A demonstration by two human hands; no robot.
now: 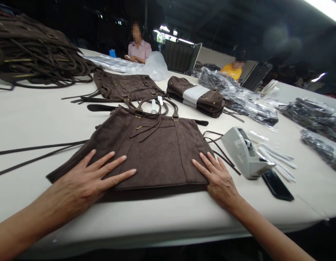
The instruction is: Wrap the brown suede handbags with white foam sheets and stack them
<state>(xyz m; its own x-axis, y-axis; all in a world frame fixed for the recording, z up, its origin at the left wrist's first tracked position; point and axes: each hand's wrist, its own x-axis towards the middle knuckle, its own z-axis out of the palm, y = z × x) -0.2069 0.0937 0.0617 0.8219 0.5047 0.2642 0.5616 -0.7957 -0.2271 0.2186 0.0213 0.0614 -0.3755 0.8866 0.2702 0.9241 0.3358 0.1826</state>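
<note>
A dark brown suede-like handbag [154, 156] lies flat on the white table in front of me, its bottom edge toward me and its looped handles [173, 108] at the far side. Spread across the bag's lower left part is my left hand [89, 181], fingers apart. My right hand [218, 177] rests on the lower right corner, with its fingers stretched over the fabric and the thumb side partly hidden. Thin cords trail from both sides of the bag. Just beyond it lie a second brown handbag [132, 85] and a folded bag with a pale wrap band [196, 96].
Right of the bag stand a grey tape dispenser [240, 152], a black phone [278, 185] and white gloves [277, 163]. Plastic-wrapped bags [315, 119] lie farther right. Brown bags are piled [34, 54] at the far left. Two people [140, 49] are across the table [146, 221].
</note>
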